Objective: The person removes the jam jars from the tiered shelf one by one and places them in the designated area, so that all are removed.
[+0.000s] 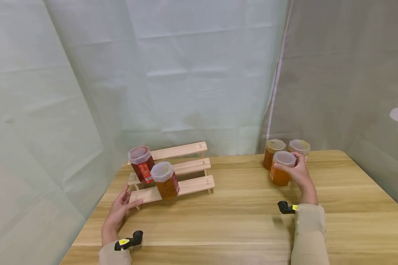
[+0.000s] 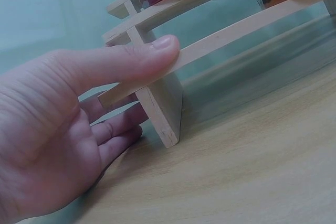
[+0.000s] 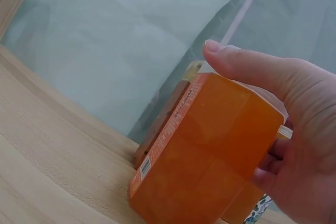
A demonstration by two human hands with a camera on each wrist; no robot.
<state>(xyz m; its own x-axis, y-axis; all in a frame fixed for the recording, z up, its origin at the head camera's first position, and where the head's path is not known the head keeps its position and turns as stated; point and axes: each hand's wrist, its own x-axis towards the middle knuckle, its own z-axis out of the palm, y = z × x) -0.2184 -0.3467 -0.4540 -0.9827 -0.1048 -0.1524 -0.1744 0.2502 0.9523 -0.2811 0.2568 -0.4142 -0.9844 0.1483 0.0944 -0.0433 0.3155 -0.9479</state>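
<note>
My left hand (image 1: 117,212) grips the left end of a three-step wooden display rack (image 1: 196,185). In the left wrist view the thumb lies over the lowest slat (image 2: 226,38), with the fingers behind its leg (image 2: 160,111). A dark red jar (image 1: 142,166) stands on the middle step, and an amber jar with dark specks (image 1: 167,187) on the lowest. At the table's right side my right hand (image 1: 302,176) holds an orange jar (image 1: 279,177) around its upper part. The right wrist view shows this orange jar (image 3: 205,150) tilted in the frame, its underside partly out of sight.
Two more jars, a speckled brown one (image 1: 269,156) and a pale-lidded one (image 1: 299,146), stand right behind the held jar. All sit on a wood-grain table (image 1: 219,228). Cloth curtains (image 1: 199,81) hang behind and beside it.
</note>
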